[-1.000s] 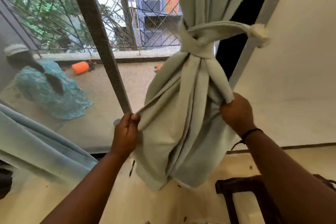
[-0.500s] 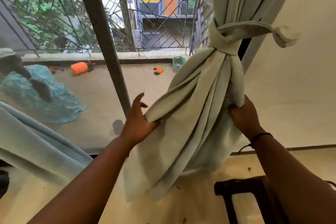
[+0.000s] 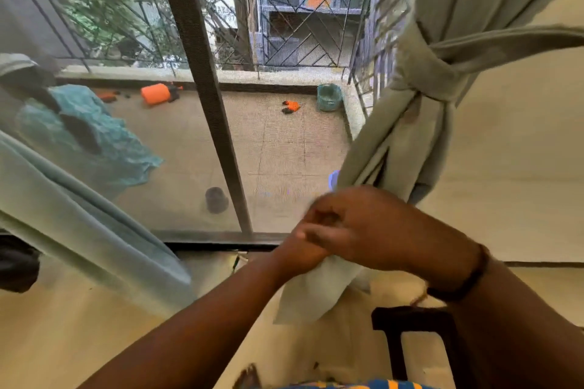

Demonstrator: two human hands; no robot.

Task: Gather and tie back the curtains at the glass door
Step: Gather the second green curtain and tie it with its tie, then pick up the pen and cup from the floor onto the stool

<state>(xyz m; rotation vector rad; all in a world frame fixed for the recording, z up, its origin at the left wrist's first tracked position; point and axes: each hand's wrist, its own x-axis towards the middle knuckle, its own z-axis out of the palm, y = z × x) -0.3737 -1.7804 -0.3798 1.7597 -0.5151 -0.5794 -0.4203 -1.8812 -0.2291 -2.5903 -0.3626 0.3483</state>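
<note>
The pale green right curtain (image 3: 407,139) hangs at the right side of the glass door (image 3: 275,148), cinched by a fabric tie-back (image 3: 442,73) that runs off to the right. Below the tie its tail is bunched into a narrow bundle. My left hand (image 3: 303,249) and my right hand (image 3: 373,227) are clasped together around that bundle, right over left, with the curtain's bottom end (image 3: 309,297) sticking out beneath them. The hands are blurred. A second pale curtain (image 3: 79,215) slants loose across the lower left.
A dark door frame bar (image 3: 202,88) crosses the glass. Outside on the balcony sits a person in teal (image 3: 79,136), with orange items (image 3: 156,93), a green pot (image 3: 328,97) and a dark cup (image 3: 216,199). A dark wooden chair (image 3: 410,335) stands at lower right by the cream wall.
My hands, held apart on the curtain's two sides before, have come together low and squeezed its spread tail into one narrow bundle. The view has shifted left, showing more balcony.
</note>
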